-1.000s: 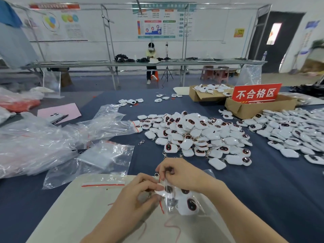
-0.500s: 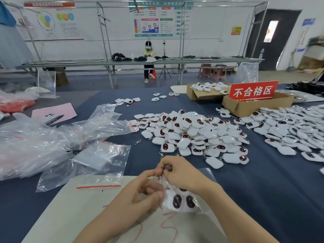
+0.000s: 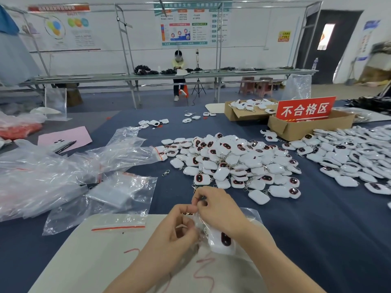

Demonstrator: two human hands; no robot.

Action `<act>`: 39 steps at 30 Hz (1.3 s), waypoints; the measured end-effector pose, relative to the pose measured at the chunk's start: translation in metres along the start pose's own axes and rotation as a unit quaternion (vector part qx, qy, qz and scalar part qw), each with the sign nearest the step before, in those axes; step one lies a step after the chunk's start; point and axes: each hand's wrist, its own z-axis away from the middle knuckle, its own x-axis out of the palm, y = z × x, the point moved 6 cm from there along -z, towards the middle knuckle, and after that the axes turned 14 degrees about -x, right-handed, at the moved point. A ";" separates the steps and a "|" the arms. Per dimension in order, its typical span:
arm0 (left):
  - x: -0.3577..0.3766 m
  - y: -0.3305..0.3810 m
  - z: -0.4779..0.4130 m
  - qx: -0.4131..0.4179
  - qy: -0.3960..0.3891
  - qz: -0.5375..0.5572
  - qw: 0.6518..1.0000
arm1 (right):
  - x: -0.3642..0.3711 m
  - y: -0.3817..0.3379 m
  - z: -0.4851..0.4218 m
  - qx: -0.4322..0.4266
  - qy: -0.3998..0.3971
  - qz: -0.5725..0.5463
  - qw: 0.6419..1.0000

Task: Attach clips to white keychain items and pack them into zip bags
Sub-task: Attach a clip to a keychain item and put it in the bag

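While left hand (image 3: 173, 231) and right hand (image 3: 220, 210) pinch zip bag (image 3: 251, 215), keychain items (image 3: 221, 244) lie inside.

My left hand (image 3: 175, 231) and right hand (image 3: 220, 210) hold a zip bag (image 3: 251, 216) over a board (image 3: 84, 261). The keychain pile (image 3: 232, 161) lies beyond them, loose bags (image 3: 53, 182) to their left, boxes (image 3: 296, 127) farther back.

Factory packing floor: long workbench (image 3: 232, 74), heaped white keychains (image 3: 232, 161), red sign (image 3: 305, 111), wall charts (image 3: 190, 26).

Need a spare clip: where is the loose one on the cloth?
In the head view, the loose clip lies left of centre on the blue cloth, between the zip bags and the keychain pile.
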 end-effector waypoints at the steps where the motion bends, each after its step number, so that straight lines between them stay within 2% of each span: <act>1: 0.001 -0.001 0.000 0.003 -0.002 -0.003 1.000 | 0.001 0.001 0.000 0.001 -0.004 -0.003 1.000; 7: 0.001 0.000 0.000 0.059 -0.006 -0.042 0.997 | 0.000 0.006 0.001 -0.031 -0.020 -0.070 0.997; 9: -0.005 -0.001 -0.004 0.064 0.021 -0.032 0.997 | -0.005 0.010 0.001 -0.038 0.011 -0.100 0.994; 11: -0.015 -0.003 -0.011 0.064 0.069 -0.023 0.995 | -0.015 0.018 0.000 -0.023 0.075 -0.107 0.991; 14: -0.033 -0.002 -0.025 0.058 0.145 -0.016 0.988 | -0.037 0.039 -0.003 0.042 0.160 -0.014 0.986; 16: -0.040 -0.001 -0.038 0.046 0.165 -0.019 0.985 | -0.044 0.054 -0.006 0.092 0.159 0.049 0.982; 20: -0.040 -0.002 -0.078 0.002 0.197 -0.123 0.973 | -0.038 0.066 -0.011 0.108 0.143 0.088 0.980; 25: -0.023 0.013 -0.134 -0.013 0.214 -0.310 0.926 | -0.029 0.072 -0.014 0.068 0.138 0.103 0.983; 30: -0.013 0.014 -0.154 -0.021 0.232 -0.388 0.891 | -0.025 0.070 -0.013 0.034 0.136 0.117 0.983; 32: -0.012 0.015 -0.154 -0.005 0.226 -0.360 0.905 | -0.024 0.071 -0.014 0.031 0.134 0.115 0.984; 33: -0.013 0.016 -0.153 0.010 0.215 -0.317 0.923 | -0.024 0.072 -0.014 0.030 0.135 0.114 0.984; 36: -0.017 0.020 -0.140 0.060 0.186 -0.119 0.973 | -0.025 0.072 -0.016 0.007 0.149 0.084 0.985; 39: -0.018 0.025 -0.124 0.114 0.172 -0.048 0.977 | -0.022 0.068 -0.019 -0.038 0.165 -0.021 0.985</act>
